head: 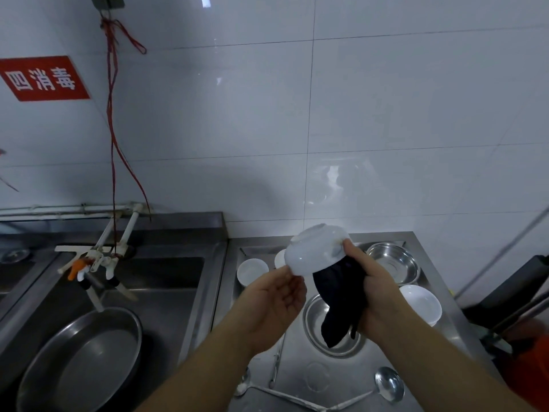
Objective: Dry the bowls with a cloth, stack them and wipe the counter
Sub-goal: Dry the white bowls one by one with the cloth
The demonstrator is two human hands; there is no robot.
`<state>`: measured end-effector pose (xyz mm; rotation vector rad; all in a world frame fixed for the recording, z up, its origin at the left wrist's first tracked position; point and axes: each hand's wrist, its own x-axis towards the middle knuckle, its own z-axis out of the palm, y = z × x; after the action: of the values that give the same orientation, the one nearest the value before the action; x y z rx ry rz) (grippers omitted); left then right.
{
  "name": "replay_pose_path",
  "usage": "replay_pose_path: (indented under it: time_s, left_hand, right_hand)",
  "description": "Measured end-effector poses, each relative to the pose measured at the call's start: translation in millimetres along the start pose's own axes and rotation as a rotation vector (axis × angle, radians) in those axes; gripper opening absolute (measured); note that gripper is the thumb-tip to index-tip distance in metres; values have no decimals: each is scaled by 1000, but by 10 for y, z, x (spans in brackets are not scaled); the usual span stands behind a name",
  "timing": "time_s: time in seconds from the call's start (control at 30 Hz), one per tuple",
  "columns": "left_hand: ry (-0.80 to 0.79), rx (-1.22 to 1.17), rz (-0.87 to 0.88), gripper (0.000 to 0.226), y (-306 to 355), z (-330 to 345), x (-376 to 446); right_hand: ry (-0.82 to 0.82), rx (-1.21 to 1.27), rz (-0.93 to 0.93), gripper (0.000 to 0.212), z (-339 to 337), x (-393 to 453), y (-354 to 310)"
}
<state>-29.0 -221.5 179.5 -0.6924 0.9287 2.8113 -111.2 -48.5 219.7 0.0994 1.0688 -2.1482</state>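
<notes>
bowl (315,251): white, upside down, in the air
left hand (276,298): spread, fingertips on rim
right hand (371,283): gripping dark cloth (338,304) against bowl

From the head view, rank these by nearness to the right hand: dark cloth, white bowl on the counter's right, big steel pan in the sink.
1. dark cloth: gripped by the right hand.
2. white bowl: just right.
3. steel pan: far left, in the sink.
</notes>
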Motion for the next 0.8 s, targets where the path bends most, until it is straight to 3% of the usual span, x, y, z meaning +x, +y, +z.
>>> replay_pose_path:
  time_s: [0.1,0.2,0.33,0.43,0.53,0.63,0.7,0.8]
  left_hand:
    - [-26,-115,92,41,-8,82,31]
    - [-26,-198,183,40,75,142,47]
    - [4,-183,264,34,246,244,23]
    - [76,-103,317,28,340,230,-13]
    - [150,60,336,24,332,206,-39]
    - [167,300,318,21,234,245,-68]
    - [88,403,298,24,167,288,-94]
    - [-74,425,266,32,115,315,-161]
  right_hand:
    - [7,-3,24,40,-5,-8,81]
    - [23,-29,44,45,21,-21,162]
    - [191,-135,71,57,-19,-29,315]
    - [320,-184,20,44,-57,-57,310]
    - [324,-183,-212,17,-30,-51,191]
    - [242,-351,-503,16,119,-59,89]
    - [55,-551,-702,21,174,-83,87]
    - [-149,-1100,-965,32,88,-54,155]
